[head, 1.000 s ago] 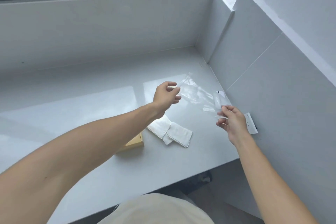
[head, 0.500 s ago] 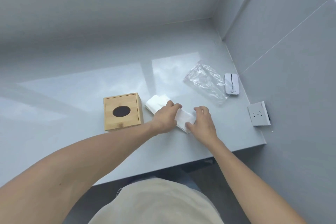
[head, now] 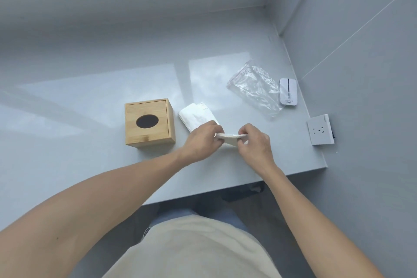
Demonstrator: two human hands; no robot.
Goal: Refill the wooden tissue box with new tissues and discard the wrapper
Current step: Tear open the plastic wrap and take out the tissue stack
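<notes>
A wooden tissue box [head: 149, 123] with a dark oval opening on top stands on the grey counter [head: 90, 101]. Right of it lies a stack of folded white tissues [head: 195, 115]. My left hand [head: 200, 140] and my right hand [head: 253, 142] both pinch a second thin stack of white tissues [head: 228, 137], lifted slightly off the counter between them. The clear plastic wrapper [head: 253, 86] lies flat and empty further back to the right.
A small white device [head: 287, 91] lies beside the wrapper near the right wall. A white wall socket [head: 320, 129] is mounted low on the right wall. The counter's front edge runs just below my hands; my lap shows beneath it.
The wrapper left both hands and now lies on the counter. Both hands came down to the tissues and lifted one stack. The view tilted downward.
</notes>
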